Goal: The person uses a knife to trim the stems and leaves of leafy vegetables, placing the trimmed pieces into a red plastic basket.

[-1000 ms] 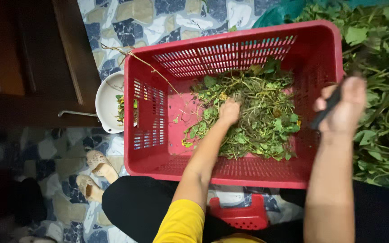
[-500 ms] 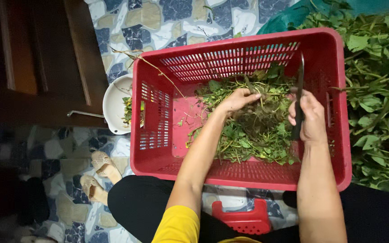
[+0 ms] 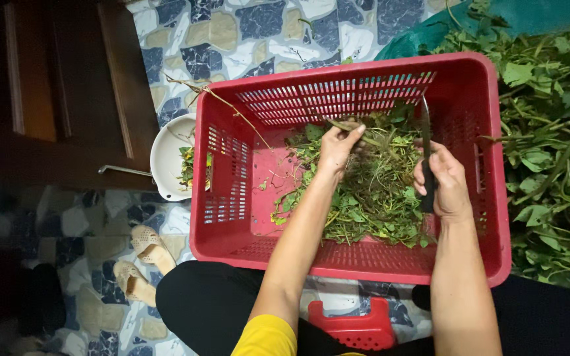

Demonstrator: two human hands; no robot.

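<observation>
Here left hand [image 3: 338,146] fingers pinch a stem [image 3: 344,125]; right hand [image 3: 440,181] grips knife [image 3: 426,142].

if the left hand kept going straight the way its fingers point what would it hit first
Probably the stem already at its fingertips, then the red crate's slotted far wall; depth is hard to judge. The left hand is over the greens.

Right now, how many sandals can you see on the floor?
2. One sandal lies on the patterned floor left of the red crate; the other sandal lies just below it, nearer the person's knee. More may be hidden.
</observation>
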